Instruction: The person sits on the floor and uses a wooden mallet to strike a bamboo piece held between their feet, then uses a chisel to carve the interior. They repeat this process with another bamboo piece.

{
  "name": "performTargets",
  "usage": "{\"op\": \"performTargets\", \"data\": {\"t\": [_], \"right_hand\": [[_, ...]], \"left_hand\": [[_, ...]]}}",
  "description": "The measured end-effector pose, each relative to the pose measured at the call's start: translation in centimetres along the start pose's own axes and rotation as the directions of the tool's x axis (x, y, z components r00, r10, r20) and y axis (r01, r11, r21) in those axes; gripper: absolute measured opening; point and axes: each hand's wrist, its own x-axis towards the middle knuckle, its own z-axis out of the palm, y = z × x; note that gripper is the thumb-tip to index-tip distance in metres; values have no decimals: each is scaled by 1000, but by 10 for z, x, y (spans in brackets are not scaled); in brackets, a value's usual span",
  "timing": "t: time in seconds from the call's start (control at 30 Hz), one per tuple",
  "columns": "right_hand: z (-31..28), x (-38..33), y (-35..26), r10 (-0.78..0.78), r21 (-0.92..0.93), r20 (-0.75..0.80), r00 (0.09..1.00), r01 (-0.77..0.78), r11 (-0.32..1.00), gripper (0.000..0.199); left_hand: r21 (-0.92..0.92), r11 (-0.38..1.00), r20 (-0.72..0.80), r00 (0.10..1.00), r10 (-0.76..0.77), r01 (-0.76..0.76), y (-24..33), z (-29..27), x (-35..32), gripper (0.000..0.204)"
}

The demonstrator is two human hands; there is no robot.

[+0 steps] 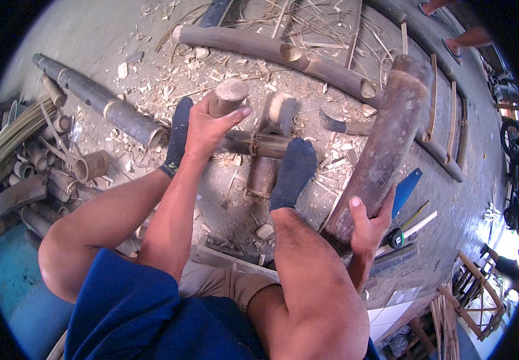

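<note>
My left hand is wrapped round an upright wooden handle with a flat, worn round top. Its lower end is hidden behind the hand. My right hand grips the near end of a thick brown wooden billet, which slants up and away to the right. Below and between the hands, a dark bamboo pole lies crosswise over another bamboo piece. My left foot and right foot, both in dark socks, rest at this pole.
A curved blade lies among wood chips. A long notched bamboo pole and a ladder-like bamboo frame are beyond. At right are a blue saw blade and tape measure. Bamboo offcuts pile at left. Another person's foot shows far right.
</note>
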Motion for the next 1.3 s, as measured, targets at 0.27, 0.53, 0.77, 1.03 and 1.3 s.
{"op": "performTargets", "data": {"t": [0.27,0.53,0.77,1.03,1.3], "right_hand": [[20,7,-20,-243,224,-99,965,260,939,102],[20,24,-36,-57,-352,382,922,203,914,94],[23,18,-24,-70,-528,47,996,84,845,97],[21,15,-18,-93,91,-101,991,102,991,91],[18,10,0,15,-352,287,958,91,931,99]], "left_hand": [[220,975,127,992,-2,-26,8,7,2,42],[479,839,360,930,81,-259,13,20,4,39],[502,796,395,908,138,-339,4,27,5,42],[575,754,389,917,90,-317,8,30,4,43],[522,843,286,958,-27,-131,3,17,7,46]]}}
